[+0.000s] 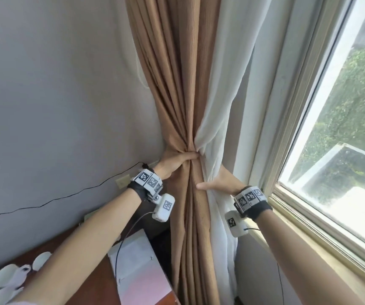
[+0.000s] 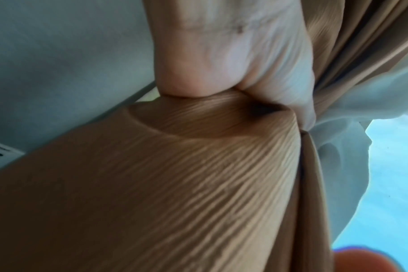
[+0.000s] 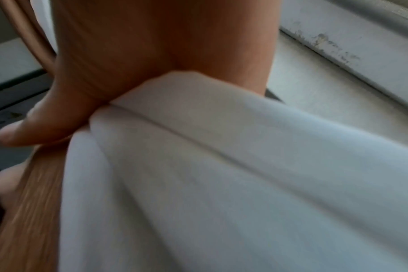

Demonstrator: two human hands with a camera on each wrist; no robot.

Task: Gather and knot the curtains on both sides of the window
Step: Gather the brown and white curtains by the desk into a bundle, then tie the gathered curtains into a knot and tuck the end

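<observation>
both hands on the gathered curtains beside the window

the tan ribbed fabric curtain (image 1: 177,89) and the thin white sheer curtain (image 1: 227,89) hang together in the corner between the grey wall (image 1: 51,84) and the white-framed window (image 1: 322,119). they are bunched into a narrow waist about halfway down the head view, then spread again below.

the left hand (image 1: 175,159) is wrapped around that waist from the wall side, thumb and fingers curled tight on the tan curtain; the left wrist view shows the cloth creased and pinched under the palm (image 2: 226,55), with the white sheer just beyond the pinch. the right hand (image 1: 219,181) sits just below and to the window side, its thumb lying across the front of the bundle where tan meets white, its fingers going behind the white sheer. the right wrist view shows a fold of white cloth (image 3: 221,147) held between thumb and fingers, so this hand grips the sheer curtain.

below the left forearm is a dark wooden bench (image 1: 93,289) carrying a white and pink box (image 1: 137,269) and some pale rounded objects (image 1: 5,280). a thin black cable (image 1: 67,195) runs along the wall past a beige wall outlet (image 1: 122,182). the pale window sill (image 1: 322,245) runs under the right forearm; greenery shows through the glass.
</observation>
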